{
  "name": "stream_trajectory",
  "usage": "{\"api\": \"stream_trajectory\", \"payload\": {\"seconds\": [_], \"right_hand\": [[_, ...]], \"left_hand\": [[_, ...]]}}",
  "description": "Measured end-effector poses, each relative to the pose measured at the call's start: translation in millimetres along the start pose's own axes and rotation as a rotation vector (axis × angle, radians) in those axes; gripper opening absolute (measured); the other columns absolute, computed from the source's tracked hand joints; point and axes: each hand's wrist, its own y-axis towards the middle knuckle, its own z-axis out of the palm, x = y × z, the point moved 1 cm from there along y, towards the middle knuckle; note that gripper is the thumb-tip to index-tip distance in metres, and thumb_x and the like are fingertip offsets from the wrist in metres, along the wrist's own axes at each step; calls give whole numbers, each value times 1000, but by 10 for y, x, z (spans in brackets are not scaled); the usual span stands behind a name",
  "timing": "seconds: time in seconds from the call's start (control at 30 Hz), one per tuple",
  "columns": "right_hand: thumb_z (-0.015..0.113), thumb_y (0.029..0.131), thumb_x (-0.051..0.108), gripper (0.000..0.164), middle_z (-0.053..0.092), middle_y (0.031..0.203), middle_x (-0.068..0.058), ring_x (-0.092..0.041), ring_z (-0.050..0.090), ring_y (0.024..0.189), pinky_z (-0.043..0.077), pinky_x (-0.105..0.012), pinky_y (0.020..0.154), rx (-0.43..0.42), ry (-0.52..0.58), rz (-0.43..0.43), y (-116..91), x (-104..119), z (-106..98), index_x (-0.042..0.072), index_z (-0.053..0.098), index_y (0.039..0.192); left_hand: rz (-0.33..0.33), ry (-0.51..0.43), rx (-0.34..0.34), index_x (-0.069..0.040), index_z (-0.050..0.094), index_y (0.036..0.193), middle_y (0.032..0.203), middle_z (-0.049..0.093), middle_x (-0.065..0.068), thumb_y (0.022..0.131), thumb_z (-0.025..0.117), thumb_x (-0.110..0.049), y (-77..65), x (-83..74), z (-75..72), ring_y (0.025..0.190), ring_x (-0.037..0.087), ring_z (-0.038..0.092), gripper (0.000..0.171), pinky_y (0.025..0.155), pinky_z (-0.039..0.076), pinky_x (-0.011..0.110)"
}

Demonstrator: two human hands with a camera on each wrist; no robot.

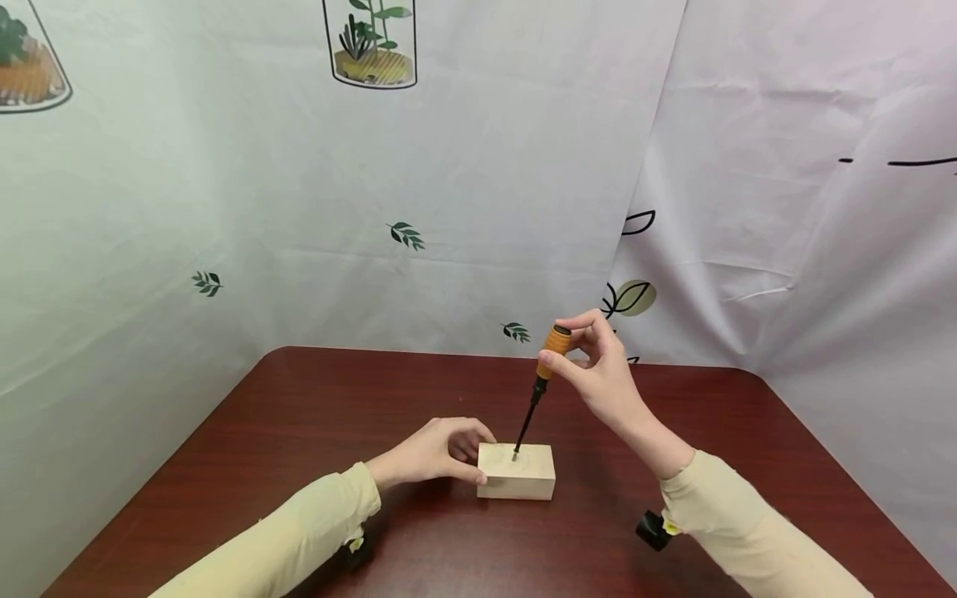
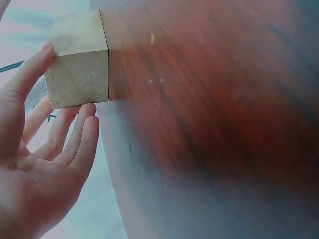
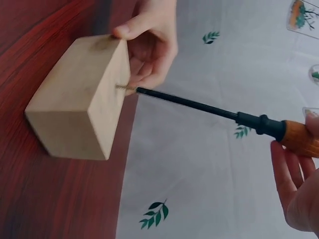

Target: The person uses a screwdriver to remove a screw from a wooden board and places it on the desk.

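At the dark red table [image 1: 336,407], the left hand [image 1: 439,450] pinches the near end of a wooden block [image 1: 517,487]; above it, the right hand [image 1: 604,370] grips a tilted screwdriver [image 1: 538,389]. Only the right wrist view clearly shows me a screw's [image 3: 124,87] thread at the block.

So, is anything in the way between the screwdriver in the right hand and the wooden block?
Nothing visible blocks it. Only a small screw sits between the tip of the screwdriver and the top face of the wooden block. The left hand grips the block's end, clear of the shaft.
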Motion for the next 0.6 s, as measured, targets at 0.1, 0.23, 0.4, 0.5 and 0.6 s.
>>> {"api": "stream_trajectory", "payload": {"seconds": [0.1, 0.23, 0.4, 0.5, 0.6], "right_hand": [[71, 88, 0, 40, 65, 102, -8, -8, 66, 91, 59, -26, 77, 41, -1, -32, 4, 24, -11, 2, 53, 123], [63, 95, 3, 37, 66, 113, -17, -10, 67, 100, 57, -24, 84, 97, 12, -51, -9, 12, -8, 5, 49, 129], [51, 99, -1, 35, 65, 114, -16, -13, 68, 100, 58, -27, 86, 119, 103, -49, -31, -17, 3, 2, 35, 130], [49, 98, -4, 33, 65, 112, -17, -15, 69, 98, 59, -30, 85, 116, 134, -47, -30, -14, 9, -1, 32, 127], [49, 99, -2, 33, 63, 113, -22, -13, 69, 99, 59, -29, 85, 110, 138, -35, -30, -26, 8, -1, 32, 127]], "left_hand": [[-2, 3, 4, -24, 66, 116, 102, 69, -2, 78, 85, -31, 1, 5, 0, 92, 12, 68, 43, 79, 56, 22], [1, 12, 3, -24, 65, 117, 104, 69, -2, 78, 84, -31, 0, 4, -1, 91, 11, 67, 44, 79, 55, 22], [31, 30, -29, -21, 65, 117, 106, 67, -1, 77, 85, -33, -18, -5, 9, 91, 11, 68, 46, 78, 56, 22], [59, 43, -59, -20, 66, 116, 106, 66, -1, 75, 87, -33, -31, -5, 10, 92, 11, 69, 47, 78, 57, 23], [73, 47, -62, -20, 67, 114, 105, 65, 0, 74, 87, -32, -30, -2, 2, 93, 11, 70, 46, 78, 57, 22]]}}
